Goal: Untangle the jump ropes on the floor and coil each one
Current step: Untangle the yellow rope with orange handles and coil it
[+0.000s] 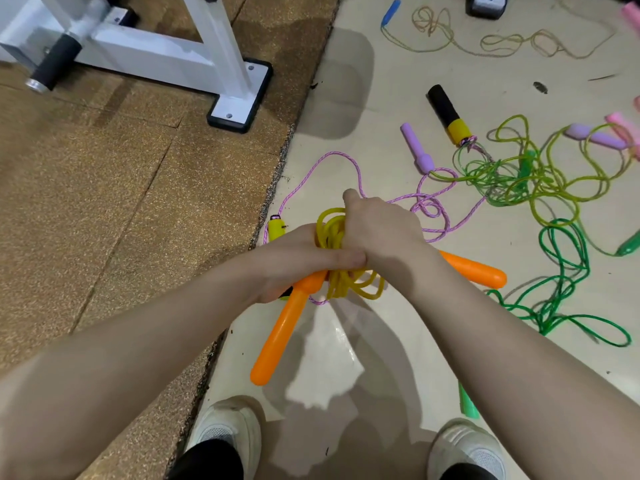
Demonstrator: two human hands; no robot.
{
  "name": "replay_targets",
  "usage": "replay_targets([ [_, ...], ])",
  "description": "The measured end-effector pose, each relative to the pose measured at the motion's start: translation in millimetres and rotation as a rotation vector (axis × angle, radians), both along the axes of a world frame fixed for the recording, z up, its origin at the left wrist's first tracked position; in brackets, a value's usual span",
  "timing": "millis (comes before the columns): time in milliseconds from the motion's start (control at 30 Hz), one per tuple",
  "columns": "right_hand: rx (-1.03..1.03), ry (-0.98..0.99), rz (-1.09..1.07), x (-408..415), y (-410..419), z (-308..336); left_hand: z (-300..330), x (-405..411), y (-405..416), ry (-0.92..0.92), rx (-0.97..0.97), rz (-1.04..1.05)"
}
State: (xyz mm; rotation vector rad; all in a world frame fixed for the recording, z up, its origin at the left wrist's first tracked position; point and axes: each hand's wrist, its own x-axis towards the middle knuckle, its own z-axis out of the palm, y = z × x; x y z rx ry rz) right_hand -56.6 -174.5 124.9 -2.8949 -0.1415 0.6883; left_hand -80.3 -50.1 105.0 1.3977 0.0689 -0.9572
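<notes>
Both hands, left hand [301,258] and right hand [377,230], grip the coiled yellow rope [332,233], its orange handles [280,334] jutting out beneath them.

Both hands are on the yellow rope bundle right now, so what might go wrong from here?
1. The pink braided rope loops around and under the yellow bundle held by the left hand and right hand; it might get caught in the coil.
2. Loose yellow loops hang below the grip and may slip out.
3. The two orange handles dangle free; their weight could pull the coil apart.
</notes>
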Motion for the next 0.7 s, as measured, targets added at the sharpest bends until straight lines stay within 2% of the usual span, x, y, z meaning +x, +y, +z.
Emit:
replay_targets([
  [100,0.214,0.207,0.022,11.3,-14.5,2.3,-4.6,1.1,3.5,-0.013,0.076,0.002],
  [233,0.89,0.555,-0.116,10.3,-42.6,-2.1,-5.3,1.6,7.5,0.017,0.095,0.022],
  [333,1.216,0.724,-0.306,4.8,-53.4,-18.6,-4.8,1.4,9.8,0.012,0.058,-0.005],
  [400,1.278,0.722,-0.338,1.4,-53.2,-26.7,-5.8,0.9,12.2,0.002,0.034,-0.011],
  [533,1.118,0.592,-0.154,-4.7,-46.2,-26.2,-11.0,2.0,15.4,0.0,0.034,0.051],
  [700,1.081,0.562,-0.146,-3.5,-44.3,-20.8,-8.2,6.5,17.8,0.052,-0.084,0.162],
])
